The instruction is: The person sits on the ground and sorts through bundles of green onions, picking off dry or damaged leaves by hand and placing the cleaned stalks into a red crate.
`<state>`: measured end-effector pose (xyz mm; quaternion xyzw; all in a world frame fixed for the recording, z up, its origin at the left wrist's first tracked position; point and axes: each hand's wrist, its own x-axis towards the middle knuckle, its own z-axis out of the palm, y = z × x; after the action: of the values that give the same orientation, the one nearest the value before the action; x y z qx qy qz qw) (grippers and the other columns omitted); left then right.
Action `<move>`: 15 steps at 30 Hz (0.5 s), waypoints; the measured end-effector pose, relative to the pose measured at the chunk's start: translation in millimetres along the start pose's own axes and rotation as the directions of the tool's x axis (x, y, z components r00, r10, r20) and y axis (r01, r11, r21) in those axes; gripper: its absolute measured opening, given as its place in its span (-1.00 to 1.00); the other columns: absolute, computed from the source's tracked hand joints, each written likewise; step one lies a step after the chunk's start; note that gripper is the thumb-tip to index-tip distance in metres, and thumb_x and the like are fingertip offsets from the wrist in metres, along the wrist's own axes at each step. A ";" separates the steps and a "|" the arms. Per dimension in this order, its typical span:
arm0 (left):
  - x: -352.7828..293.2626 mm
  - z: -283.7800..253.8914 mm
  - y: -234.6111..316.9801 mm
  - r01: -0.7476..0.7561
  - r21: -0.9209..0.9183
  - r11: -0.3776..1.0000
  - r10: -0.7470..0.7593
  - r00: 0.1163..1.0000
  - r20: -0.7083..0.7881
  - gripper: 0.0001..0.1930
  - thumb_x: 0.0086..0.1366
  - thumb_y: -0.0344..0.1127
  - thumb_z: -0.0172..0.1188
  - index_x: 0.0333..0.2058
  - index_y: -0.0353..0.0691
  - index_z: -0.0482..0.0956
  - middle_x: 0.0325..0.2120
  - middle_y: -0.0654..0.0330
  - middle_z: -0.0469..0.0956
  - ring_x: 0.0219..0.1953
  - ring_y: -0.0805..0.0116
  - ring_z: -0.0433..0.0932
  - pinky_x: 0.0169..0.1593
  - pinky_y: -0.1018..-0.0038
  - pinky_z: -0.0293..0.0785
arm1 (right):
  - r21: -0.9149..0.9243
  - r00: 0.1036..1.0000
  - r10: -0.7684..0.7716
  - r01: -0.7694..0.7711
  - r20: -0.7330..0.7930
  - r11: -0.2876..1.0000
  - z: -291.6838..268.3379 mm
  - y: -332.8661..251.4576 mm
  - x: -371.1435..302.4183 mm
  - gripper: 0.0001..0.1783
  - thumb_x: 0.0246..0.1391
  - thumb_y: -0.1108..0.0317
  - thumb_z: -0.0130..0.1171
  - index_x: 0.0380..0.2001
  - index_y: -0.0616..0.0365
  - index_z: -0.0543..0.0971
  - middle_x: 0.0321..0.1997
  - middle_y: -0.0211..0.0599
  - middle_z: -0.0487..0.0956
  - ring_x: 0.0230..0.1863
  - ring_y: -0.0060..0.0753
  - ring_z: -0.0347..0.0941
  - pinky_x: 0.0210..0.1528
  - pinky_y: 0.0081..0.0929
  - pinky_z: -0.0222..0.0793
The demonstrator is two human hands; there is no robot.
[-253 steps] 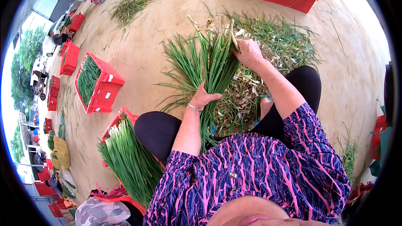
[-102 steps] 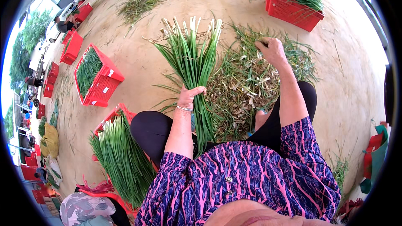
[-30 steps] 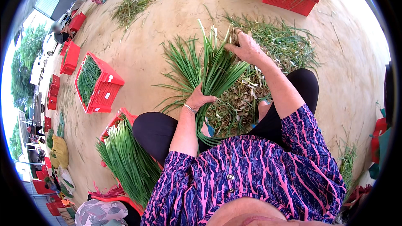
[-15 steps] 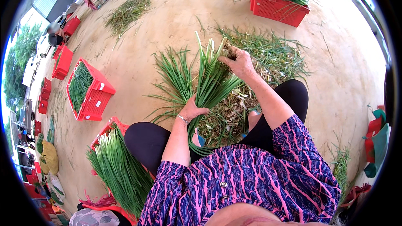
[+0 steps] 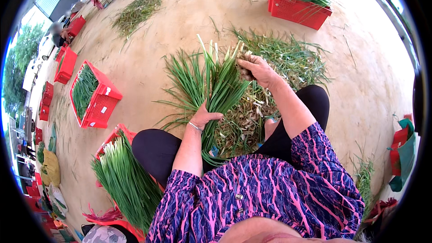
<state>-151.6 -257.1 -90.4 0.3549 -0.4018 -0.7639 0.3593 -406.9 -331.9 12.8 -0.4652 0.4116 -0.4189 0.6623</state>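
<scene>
My left hand [image 5: 204, 116] is wrapped round the middle of a bunch of garlic chives [image 5: 222, 78], their white ends pointing away from me and the green leaves trailing down toward my lap. At the white ends, my right hand [image 5: 260, 69] is closed on a clump of brown, dry husks [image 5: 245, 63], against the bunch's right side. More green chives [image 5: 182, 74] lie fanned out on the ground just left of the bunch. Beneath and to the right spreads a heap of stripped leaves and husks [image 5: 243, 128], between my knees.
A red crate [image 5: 118, 135] packed with chives [image 5: 128, 182] stands by my left knee. Another filled red crate [image 5: 105, 108] is beyond it, and one [image 5: 299, 11] at the far right. A leaf pile [image 5: 137, 13] lies far left. A person [image 5: 57, 36] sits in the distance.
My right hand has shifted slightly down and right, with more brown husk visible in its fingers. The white ends have spread and tilted a little left; my left hand keeps its hold.
</scene>
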 end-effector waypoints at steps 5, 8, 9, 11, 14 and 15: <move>1.9 -10.2 -3.9 0.008 -0.038 0.999 -0.011 0.996 -0.086 -0.34 -0.08 -0.59 0.34 0.07 -0.22 0.35 -0.33 0.17 0.58 -0.44 0.41 0.56 -0.40 0.50 0.54 | 0.717 0.886 -0.278 -0.083 0.371 0.692 6.8 -25.6 -22.9 -0.87 0.24 0.33 0.03 -0.37 0.13 0.41 -0.56 -0.55 0.29 -0.61 -0.68 0.15 -0.59 -0.66 0.09; 1.7 -12.7 -7.2 0.013 -0.024 1.000 -0.014 0.997 -0.075 -0.48 -0.04 -0.60 0.31 -0.03 -0.27 0.44 -0.35 0.15 0.60 -0.44 0.41 0.57 -0.42 0.50 0.52 | 0.828 0.753 -0.570 0.060 0.329 0.558 -1.5 -55.4 -29.5 -0.85 0.24 0.31 0.02 -0.35 0.14 0.36 -0.56 -0.54 0.27 -0.62 -0.67 0.18 -0.57 -0.65 0.08; 2.3 -14.8 -8.1 0.026 -0.018 0.999 -0.027 0.998 -0.059 -0.50 -0.04 -0.61 0.30 -0.05 -0.28 0.45 -0.35 0.15 0.60 -0.44 0.41 0.57 -0.41 0.51 0.52 | 0.861 0.727 -0.623 0.087 0.289 0.501 -3.3 -68.2 -33.7 -0.84 0.23 0.31 0.02 -0.35 0.14 0.35 -0.56 -0.53 0.28 -0.62 -0.67 0.19 -0.57 -0.65 0.08; 6.3 -15.2 -12.1 0.007 -0.015 1.000 -0.008 0.998 -0.057 -0.52 -0.01 -0.61 0.28 -0.04 -0.31 0.47 -0.27 0.07 0.62 -0.43 0.43 0.56 -0.41 0.53 0.51 | 0.887 0.703 -0.673 0.133 0.230 0.441 -12.8 -77.9 -36.2 -0.84 0.23 0.31 0.02 -0.35 0.14 0.33 -0.57 -0.52 0.28 -0.63 -0.66 0.19 -0.57 -0.65 0.08; 11.3 -16.6 -16.9 0.000 -0.016 1.000 -0.001 0.999 -0.040 -0.49 0.02 -0.58 0.27 0.02 -0.30 0.45 -0.18 0.01 0.61 -0.43 0.45 0.56 -0.42 0.54 0.50 | 0.879 0.758 -0.631 0.179 0.163 0.442 -16.2 -81.6 -38.2 -0.88 0.21 0.35 0.03 -0.30 0.13 0.35 -0.59 -0.52 0.28 -0.66 -0.65 0.17 -0.60 -0.65 0.12; 11.5 -17.6 -18.2 -0.004 -0.026 1.000 0.003 0.999 -0.040 -0.47 0.01 -0.59 0.28 0.03 -0.30 0.43 -0.19 0.03 0.61 -0.42 0.45 0.57 -0.40 0.54 0.52 | 0.800 0.821 -0.538 0.189 0.189 0.569 -12.5 -80.7 -38.6 -0.89 0.20 0.37 0.03 -0.28 0.13 0.36 -0.58 -0.51 0.30 -0.66 -0.65 0.19 -0.61 -0.66 0.14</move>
<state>-147.3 -265.4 -116.6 0.3645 -0.3851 -0.7612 0.3734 -444.4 -316.5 93.5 -0.3021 -0.0574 -0.5722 0.7603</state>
